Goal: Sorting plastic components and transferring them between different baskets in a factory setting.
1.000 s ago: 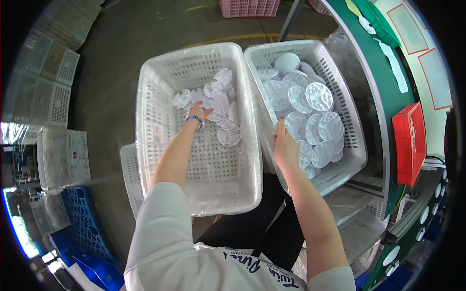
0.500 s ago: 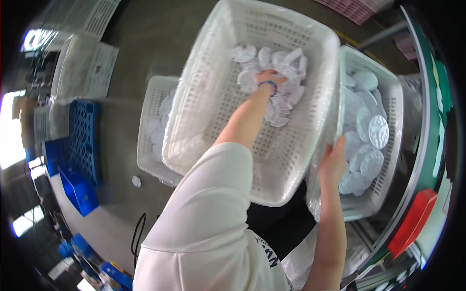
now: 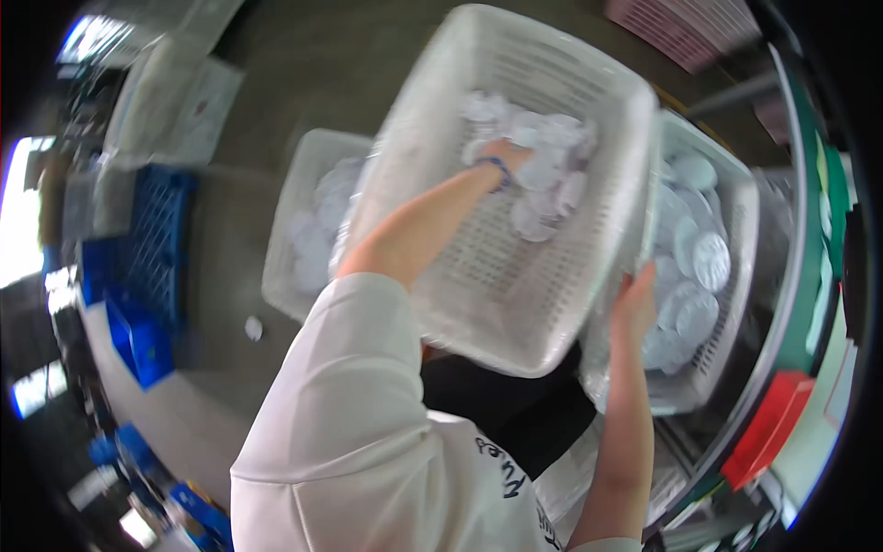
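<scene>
1. The left hand [image 3: 510, 156] is seen in the upper centre of the frame, inside the big basket [image 3: 478, 294], resting on the heap of clear lids [image 3: 543, 170]. The lids lie just ahead of and to the right of the fingers, touching them.
2. Whether the left fingers are closed on a lid cannot be told; they are blurred and partly buried in the heap.
3. The right hand [image 3: 633, 308] is laid with its fingers flat against the basket's right wall, at the centre right, where the right basket [image 3: 736, 322] of lids adjoins.
4. The big basket's long axis runs from lower left to upper right, tilted.
5. The left hand is the nearer to the heap.
6. Compared with the frame half a second earlier, the view has swung a little further; a third basket [image 3: 303, 230] stays visible at the left, and both hands are found in the same places.
</scene>
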Motion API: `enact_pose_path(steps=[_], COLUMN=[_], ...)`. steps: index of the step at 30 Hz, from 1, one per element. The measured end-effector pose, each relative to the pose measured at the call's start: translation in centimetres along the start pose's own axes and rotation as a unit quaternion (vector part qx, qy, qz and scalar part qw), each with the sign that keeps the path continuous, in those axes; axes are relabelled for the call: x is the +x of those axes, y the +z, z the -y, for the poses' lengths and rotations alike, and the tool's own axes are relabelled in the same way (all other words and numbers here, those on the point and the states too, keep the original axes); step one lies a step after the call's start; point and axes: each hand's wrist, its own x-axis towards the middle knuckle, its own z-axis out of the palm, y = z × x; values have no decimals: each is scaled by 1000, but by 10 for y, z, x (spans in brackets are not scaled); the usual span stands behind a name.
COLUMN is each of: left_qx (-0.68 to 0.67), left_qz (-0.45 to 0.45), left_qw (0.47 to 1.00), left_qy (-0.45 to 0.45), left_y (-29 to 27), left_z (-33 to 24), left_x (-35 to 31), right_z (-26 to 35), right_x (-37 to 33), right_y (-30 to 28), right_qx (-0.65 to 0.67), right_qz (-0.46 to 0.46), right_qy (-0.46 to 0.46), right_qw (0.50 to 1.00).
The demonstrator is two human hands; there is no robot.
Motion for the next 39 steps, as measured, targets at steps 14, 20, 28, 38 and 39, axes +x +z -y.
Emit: enact_pose_path(steps=[14, 20, 28, 38, 39], left_qx=[-184, -407, -715, -697, -672], left_qz=[123, 204, 370, -48, -68], left_qw=[970, 890, 573, 682, 710], left_qy=[102, 10, -153, -215, -200], left_y=[-94, -103, -131, -206, -221], left_z=[-37, -12, -6, -17, 1], left_x=[-358, -377, -399, -419, -413], right_z=[-29, -121, -58, -40, -47], right_x=[-39, -122, -133, -142, -141], right_y=[-17, 6, -9, -48, -42], right_qx=[-54, -176, -100, 123, 83], right_qz=[59, -22, 50, 95, 93], right_qy=[-71, -114, -13, 99, 55], right_qw=[994, 977, 994, 983, 991])
